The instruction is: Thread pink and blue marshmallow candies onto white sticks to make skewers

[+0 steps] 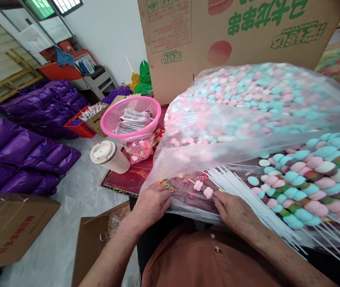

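Observation:
My left hand (153,203) rests curled at the near edge of a clear plastic sheet, fingertips beside several small coloured ring candies (167,185). My right hand (232,209) pinches a pink marshmallow piece (208,192) next to a bundle of thin white sticks (241,187). A second pink piece (198,185) lies just beyond. To the right lies a pile of finished skewers (304,187) of pink, blue and white candies. A big clear bag (247,107) of pink and blue marshmallows fills the middle of the table.
A pink basket (110,119) with packets, a lidded cup (108,156) and a small bag of sweets (140,150) sit at the left of the red table (128,177). A large printed carton (217,36) stands behind. Purple bags (23,147) and cardboard boxes (11,227) cover the floor at left.

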### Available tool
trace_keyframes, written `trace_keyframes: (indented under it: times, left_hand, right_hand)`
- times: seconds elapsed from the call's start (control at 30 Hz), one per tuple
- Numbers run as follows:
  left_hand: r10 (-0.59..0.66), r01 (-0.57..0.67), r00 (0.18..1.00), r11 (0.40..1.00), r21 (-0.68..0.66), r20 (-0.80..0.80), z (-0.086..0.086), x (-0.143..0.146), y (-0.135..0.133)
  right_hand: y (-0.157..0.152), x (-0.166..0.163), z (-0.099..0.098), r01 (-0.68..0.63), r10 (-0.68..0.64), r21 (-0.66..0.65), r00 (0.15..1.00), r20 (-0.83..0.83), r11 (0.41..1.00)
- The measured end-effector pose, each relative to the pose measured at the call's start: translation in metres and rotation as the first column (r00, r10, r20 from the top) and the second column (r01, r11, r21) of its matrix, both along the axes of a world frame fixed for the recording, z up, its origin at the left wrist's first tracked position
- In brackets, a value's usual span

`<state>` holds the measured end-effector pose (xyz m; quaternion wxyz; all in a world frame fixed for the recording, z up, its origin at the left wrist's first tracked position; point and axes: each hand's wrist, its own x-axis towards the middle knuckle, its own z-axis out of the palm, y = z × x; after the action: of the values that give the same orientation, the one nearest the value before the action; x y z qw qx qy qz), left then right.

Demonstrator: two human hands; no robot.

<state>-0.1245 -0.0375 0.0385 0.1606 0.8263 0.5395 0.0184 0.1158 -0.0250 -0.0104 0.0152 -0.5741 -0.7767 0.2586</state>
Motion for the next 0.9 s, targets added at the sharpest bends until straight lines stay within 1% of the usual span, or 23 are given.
trace_keyframes:
  times: [0.07,0.13,0.2,0.27,0.33,0.37,0.43,0.47,0.5,0.53,0.57,0.63,0.67,0.7,0.77,0.83,0.87,0.9]
  left_hand:
    - [0.017,-0.016,0.998,1.000,0.016,-0.055,-0.002,0.011,0.005]
    - [0.031,-0.033,0.993,0.999,-0.014,-0.118,-0.007,0.025,0.007]
    - [0.045,-0.053,0.988,0.997,-0.052,-0.146,-0.014,0.036,0.007]
    - [0.088,-0.094,0.992,0.994,-0.061,-0.094,-0.024,0.042,0.004]
    - [0.189,-0.183,0.979,0.979,-0.087,0.070,-0.033,0.041,0.001]
    - [0.277,-0.258,0.945,0.958,-0.122,0.177,-0.037,0.038,-0.001]
    - [0.468,-0.411,0.808,0.883,-0.227,0.358,-0.041,0.033,-0.002]
    - [0.534,-0.455,0.740,0.845,-0.281,0.408,-0.040,0.032,-0.003]
    - [0.557,-0.459,0.707,0.830,-0.316,0.435,-0.039,0.031,-0.003]
    - [0.530,-0.422,0.722,0.847,-0.324,0.445,-0.037,0.032,-0.003]
    - [0.462,-0.355,0.773,0.883,-0.308,0.435,-0.034,0.034,-0.002]
    - [0.285,-0.202,0.888,0.947,-0.251,0.361,-0.030,0.040,-0.002]
    - [0.215,-0.148,0.927,0.962,-0.228,0.309,-0.029,0.043,-0.001]
    - [0.180,-0.125,0.948,0.968,-0.216,0.262,-0.029,0.045,-0.001]
    - [0.202,-0.152,0.953,0.964,-0.219,0.225,-0.033,0.046,-0.001]
    - [0.283,-0.219,0.917,0.946,-0.238,0.280,-0.037,0.045,-0.002]
    - [0.356,-0.276,0.872,0.925,-0.262,0.337,-0.039,0.044,-0.002]
    - [0.449,-0.343,0.793,0.887,-0.308,0.411,-0.039,0.042,-0.002]
  right_hand:
    - [0.000,-0.001,-0.001,0.000,0.000,0.001,1.000,0.004,1.000]
    - [0.000,-0.001,-0.001,0.001,-0.001,-0.007,1.000,0.002,1.000]
    - [0.001,-0.001,0.001,0.008,-0.008,-0.011,1.000,-0.008,1.000]
    - [0.000,0.000,0.003,0.018,-0.018,-0.011,0.999,-0.044,1.000]
    - [-0.001,0.003,0.007,0.024,-0.024,0.000,0.992,-0.121,1.000]
    - [-0.002,0.005,0.009,0.024,-0.022,0.010,0.986,-0.165,1.000]
    - [-0.004,0.010,0.013,0.020,-0.011,0.038,0.974,-0.228,0.999]
    - [-0.006,0.012,0.014,0.016,-0.004,0.047,0.970,-0.242,0.999]
    - [-0.007,0.013,0.015,0.013,0.000,0.049,0.969,-0.249,0.999]
    - [-0.008,0.014,0.015,0.014,-0.003,0.041,0.967,-0.253,0.999]
    - [-0.009,0.014,0.015,0.018,-0.009,0.030,0.965,-0.261,0.999]
    - [-0.011,0.014,0.013,0.029,-0.026,0.007,0.959,-0.282,1.000]
    - [-0.011,0.013,0.013,0.035,-0.033,0.001,0.956,-0.291,0.999]
    - [-0.011,0.012,0.013,0.037,-0.036,-0.003,0.955,-0.296,0.999]
    - [-0.011,0.012,0.014,0.036,-0.037,-0.010,0.956,-0.292,0.999]
    - [-0.011,0.012,0.017,0.035,-0.040,-0.023,0.959,-0.281,0.999]
    - [-0.012,0.012,0.019,0.029,-0.037,-0.031,0.961,-0.275,0.999]
    - [-0.013,0.012,0.021,0.019,-0.029,-0.039,0.963,-0.269,0.999]
